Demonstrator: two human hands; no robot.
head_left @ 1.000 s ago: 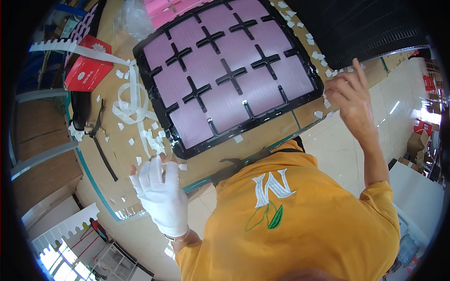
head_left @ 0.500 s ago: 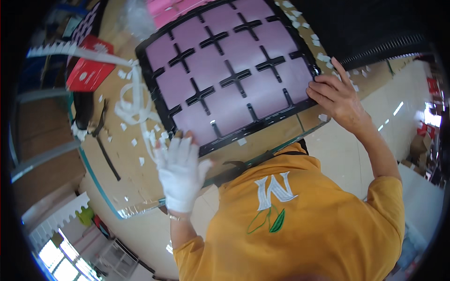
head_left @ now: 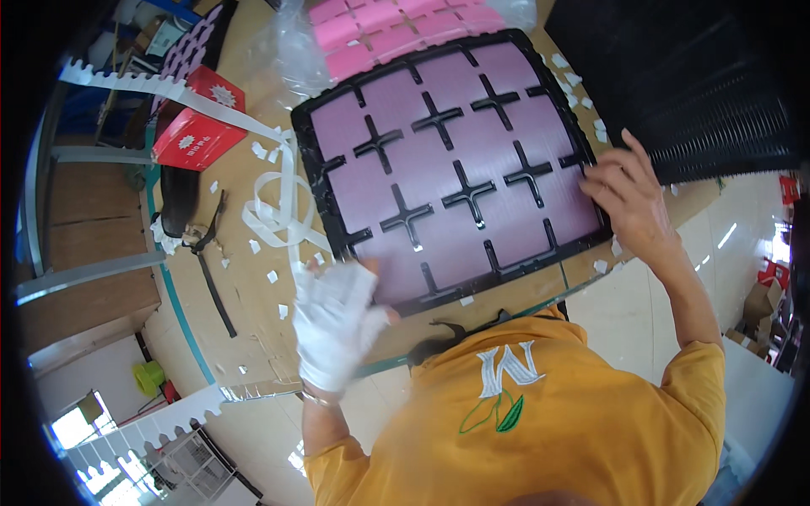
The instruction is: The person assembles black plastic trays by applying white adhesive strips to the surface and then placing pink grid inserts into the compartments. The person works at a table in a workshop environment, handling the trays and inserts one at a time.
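A rectangular panel (head_left: 439, 169) with a purple sheet, black cross-shaped dividers and a black rim lies on the brown work table (head_left: 224, 291). My left hand (head_left: 336, 316), in a white glove with bare fingertips, is at the panel's near left corner. Its thumb stands apart from the fingers, which are a little blurred; whether they touch the rim I cannot tell. At the right rim is my bare right hand (head_left: 629, 198), fingers bent and apart, tips against the black edge. A white strip (head_left: 291, 194) lies looped beside the left rim.
Pink slotted sheets (head_left: 384, 34) and clear plastic film (head_left: 295, 51) sit beyond the panel. A red box (head_left: 202, 118) stands at the left, near a black strap (head_left: 215, 287). Small white scraps (head_left: 272, 276) litter the table. Something large and black (head_left: 675, 84) occupies the far right.
The whole view has shifted, so the table and panel appear lower and further right. My left hand's fingers have moved slightly at the corner; my right hand stays by the right rim.
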